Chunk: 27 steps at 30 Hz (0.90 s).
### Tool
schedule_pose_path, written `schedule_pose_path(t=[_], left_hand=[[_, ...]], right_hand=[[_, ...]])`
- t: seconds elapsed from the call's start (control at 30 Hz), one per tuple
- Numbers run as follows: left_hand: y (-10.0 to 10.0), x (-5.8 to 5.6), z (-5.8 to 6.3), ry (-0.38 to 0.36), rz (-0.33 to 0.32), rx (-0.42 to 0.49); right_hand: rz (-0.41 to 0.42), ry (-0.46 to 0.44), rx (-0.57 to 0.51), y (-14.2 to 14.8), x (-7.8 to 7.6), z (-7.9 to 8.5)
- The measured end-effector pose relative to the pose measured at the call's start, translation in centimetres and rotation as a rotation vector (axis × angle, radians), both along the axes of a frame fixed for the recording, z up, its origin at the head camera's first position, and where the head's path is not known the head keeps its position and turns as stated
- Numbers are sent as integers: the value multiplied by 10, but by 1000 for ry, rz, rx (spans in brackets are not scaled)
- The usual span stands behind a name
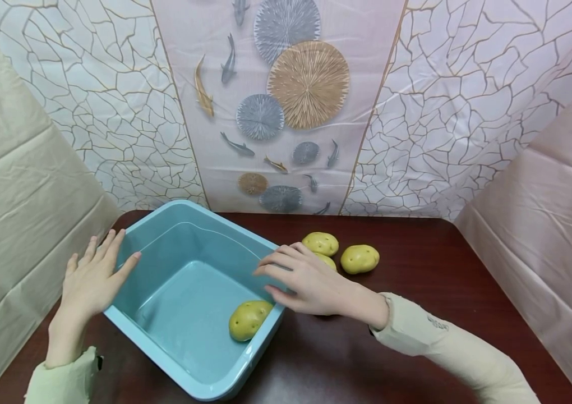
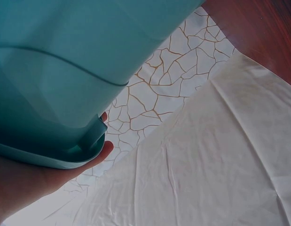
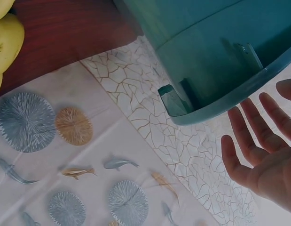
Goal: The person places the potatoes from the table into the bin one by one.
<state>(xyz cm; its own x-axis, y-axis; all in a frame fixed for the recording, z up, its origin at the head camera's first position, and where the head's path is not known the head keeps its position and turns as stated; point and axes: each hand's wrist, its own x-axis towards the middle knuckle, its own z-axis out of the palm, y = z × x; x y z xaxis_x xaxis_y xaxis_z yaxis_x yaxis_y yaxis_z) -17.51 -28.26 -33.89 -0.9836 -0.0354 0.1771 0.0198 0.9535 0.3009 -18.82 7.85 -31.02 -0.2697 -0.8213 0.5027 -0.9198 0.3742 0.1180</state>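
A light blue plastic tub (image 1: 185, 297) stands turned at an angle on the table, and one yellow potato (image 1: 249, 321) lies inside it by the right wall. My left hand (image 1: 91, 278) is at the tub's left rim with its fingers spread and straight. In the left wrist view, the fingers (image 2: 102, 155) reach past the rim's corner. Over the right rim is my right hand (image 1: 306, 278), palm down, with loosely bent fingers and nothing held. The right wrist view shows its fingertips (image 3: 234, 115) right at the rim's edge.
Behind my right hand are more potatoes: one at the back (image 1: 320, 243), one farther right (image 1: 360, 259), and one partly hidden (image 1: 327, 261). The dark red-brown table (image 1: 417, 269) is bordered by a patterned cloth (image 1: 286, 168) at the back and pale cloth (image 1: 543, 224) at the sides.
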Motion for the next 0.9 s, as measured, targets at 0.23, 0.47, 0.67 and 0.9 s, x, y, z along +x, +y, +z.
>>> schedule_pose_path(t=[0.23, 0.47, 0.67, 0.9], left_hand=[[0, 0, 0, 2, 0, 0], [0, 1, 0, 6, 0, -1], [0, 2, 0, 13, 0, 1], [1, 2, 1, 15, 3, 6]], right_hand=[[-9, 8, -30, 6, 2, -1], [-12, -3, -57, 13, 3, -1], [-12, -1, -73, 18, 4, -5], [-17, -18, -83, 23, 6, -9]])
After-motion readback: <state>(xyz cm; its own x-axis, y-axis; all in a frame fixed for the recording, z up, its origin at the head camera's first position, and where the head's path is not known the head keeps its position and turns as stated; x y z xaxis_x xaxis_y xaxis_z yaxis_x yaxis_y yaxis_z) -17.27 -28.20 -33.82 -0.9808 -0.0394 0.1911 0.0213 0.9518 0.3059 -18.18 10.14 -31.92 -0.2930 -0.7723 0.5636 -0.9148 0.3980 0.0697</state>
